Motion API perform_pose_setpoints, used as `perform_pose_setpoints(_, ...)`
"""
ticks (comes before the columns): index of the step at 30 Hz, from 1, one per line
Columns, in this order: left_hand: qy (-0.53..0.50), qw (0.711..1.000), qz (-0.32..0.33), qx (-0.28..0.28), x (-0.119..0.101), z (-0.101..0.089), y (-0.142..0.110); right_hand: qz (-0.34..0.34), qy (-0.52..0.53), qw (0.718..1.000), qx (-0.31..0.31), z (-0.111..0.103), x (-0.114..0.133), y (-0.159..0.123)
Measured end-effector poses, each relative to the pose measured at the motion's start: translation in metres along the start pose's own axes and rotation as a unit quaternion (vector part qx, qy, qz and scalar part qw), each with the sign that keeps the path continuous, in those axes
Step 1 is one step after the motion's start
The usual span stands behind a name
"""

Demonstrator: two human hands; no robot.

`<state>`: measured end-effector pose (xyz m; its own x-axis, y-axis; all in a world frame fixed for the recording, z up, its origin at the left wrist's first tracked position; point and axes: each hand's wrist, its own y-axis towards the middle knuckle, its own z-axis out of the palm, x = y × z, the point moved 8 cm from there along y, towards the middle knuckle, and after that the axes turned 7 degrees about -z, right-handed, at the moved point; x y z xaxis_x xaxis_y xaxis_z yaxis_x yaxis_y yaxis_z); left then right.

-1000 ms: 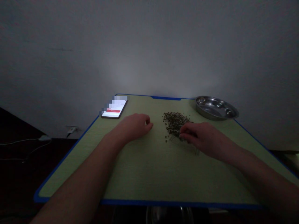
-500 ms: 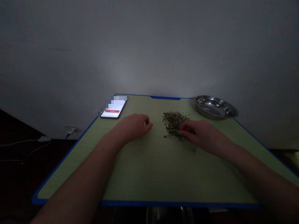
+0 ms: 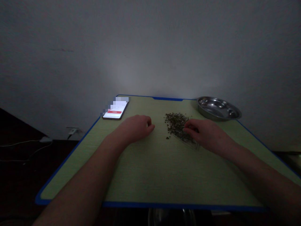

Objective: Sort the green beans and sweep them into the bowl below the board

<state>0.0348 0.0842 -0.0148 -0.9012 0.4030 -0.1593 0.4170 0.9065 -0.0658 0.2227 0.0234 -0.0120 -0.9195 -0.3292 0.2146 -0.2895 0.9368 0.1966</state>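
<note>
A loose pile of small dark dried grains [image 3: 175, 124], which look like seeds or peppercorns, lies spread on the pale green table [image 3: 150, 175]. My right hand [image 3: 204, 133] is at the pile's right side, thumb and fingertips pinched together; whatever is between them is too small to tell. Under that hand, thin streaks run along the pile's near edge, too blurred to identify. My left hand [image 3: 138, 127] rests on the tabletop to the left of the grains, fingers loosely curled in, with nothing visible in it. A gap separates it from the pile.
A shallow stainless steel bowl [image 3: 218, 109] stands at the table's back right corner. At the back left lies a lit phone [image 3: 115, 110]. A wall [image 3: 150, 47] rises behind the table. Cables and a plug [image 3: 72, 131] are at the left. Below the front edge shows a shiny metal vessel [image 3: 171, 217].
My right hand has moved slightly right across the pile, still pinched, and more of the thin streaks show. My left hand keeps its place and its curl.
</note>
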Motion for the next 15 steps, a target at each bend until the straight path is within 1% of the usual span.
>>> perform_pose_setpoints(3, 0.002, 1.000, 0.000, 0.001, -0.0006, 0.0000, -0.0004, -0.022, 0.024, 0.999, 0.009, 0.0001, 0.0083, -0.0020)
perform_pose_setpoints(6, -0.002, 1.000, -0.007, 0.001, -0.0005, -0.0006, -0.0015, -0.022, 0.032, 0.999, 0.010, 0.0004, 0.0119, -0.0019)
perform_pose_setpoints(15, -0.001, 1.000, -0.004, -0.004, -0.0001, -0.0003, -0.0011, 0.003, 0.049, 0.999, 0.010, 0.0062, 0.0019, 0.0023)
